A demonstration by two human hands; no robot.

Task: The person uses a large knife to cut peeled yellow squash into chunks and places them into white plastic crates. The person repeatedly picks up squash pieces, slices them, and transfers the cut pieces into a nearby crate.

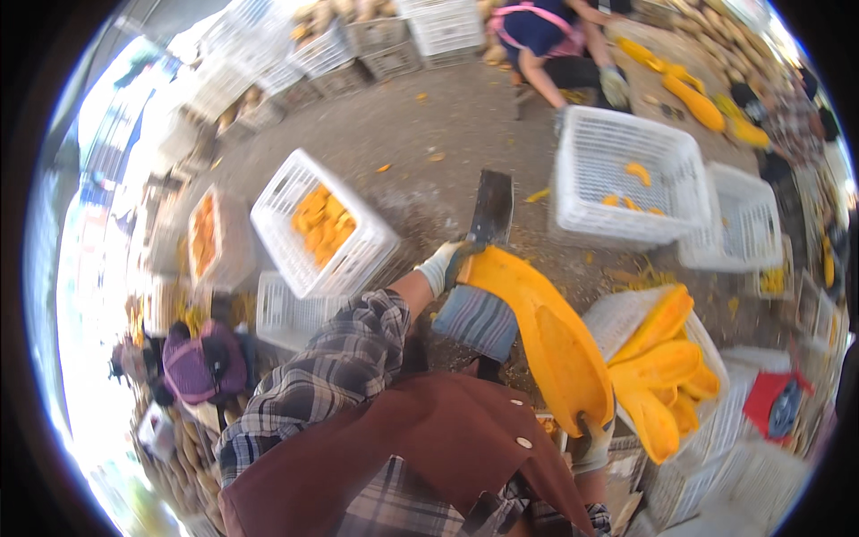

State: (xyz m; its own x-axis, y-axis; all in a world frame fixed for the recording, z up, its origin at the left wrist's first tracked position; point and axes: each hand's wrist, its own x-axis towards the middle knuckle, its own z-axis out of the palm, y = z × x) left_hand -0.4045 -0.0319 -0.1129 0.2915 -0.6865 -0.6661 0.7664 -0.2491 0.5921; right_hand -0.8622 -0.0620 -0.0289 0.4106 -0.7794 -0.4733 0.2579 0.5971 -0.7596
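My left hand (445, 266), in a pale glove at the end of a plaid sleeve, grips the handle of a dark cleaver (492, 208) whose blade points away from me. The blade's heel meets the far end of a long yellow-orange fruit half (548, 333). My right hand (591, 440), also gloved, holds the near end of that fruit half at the lower right. A brown apron (429, 447) covers my lap below both arms.
Peeled orange fruit halves (664, 369) are stacked on a white crate at the right. A white crate (295, 192) with orange pieces stands ahead on the left, and another white crate (617, 143) ahead on the right. One person (546, 36) crouches at the far side; another (201, 362) sits at my left.
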